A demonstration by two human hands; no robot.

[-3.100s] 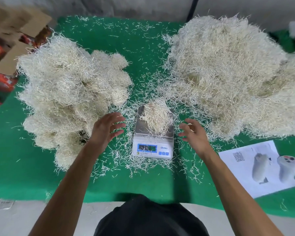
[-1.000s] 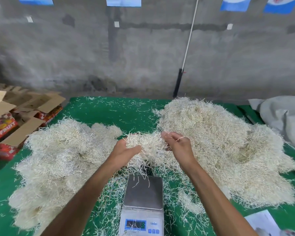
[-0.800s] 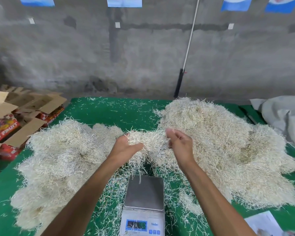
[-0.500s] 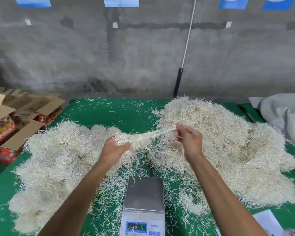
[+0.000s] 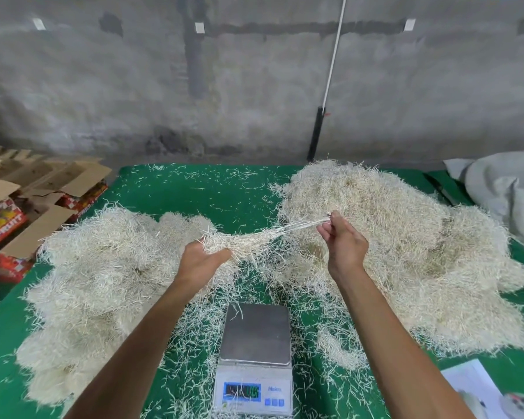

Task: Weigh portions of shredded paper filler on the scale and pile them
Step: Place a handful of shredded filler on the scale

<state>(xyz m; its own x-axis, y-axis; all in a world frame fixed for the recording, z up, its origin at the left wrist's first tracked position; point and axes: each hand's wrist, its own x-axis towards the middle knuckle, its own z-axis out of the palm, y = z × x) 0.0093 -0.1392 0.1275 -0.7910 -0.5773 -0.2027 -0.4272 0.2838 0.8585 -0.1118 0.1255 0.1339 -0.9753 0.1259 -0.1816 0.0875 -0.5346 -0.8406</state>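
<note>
both bare arms reach forward, apart. the left hand (image 5: 201,261) is curled, gripping a bunch of paper (image 5: 224,241). the right hand (image 5: 344,246) is raised higher, its fingers (image 5: 333,220) pinching thin strands.

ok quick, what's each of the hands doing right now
Left hand: grips a clump of pale shredded paper filler.
Right hand: pinches thin strands stretched from that clump.

Head-worn view, forward-down over table (image 5: 218,189)
</note>
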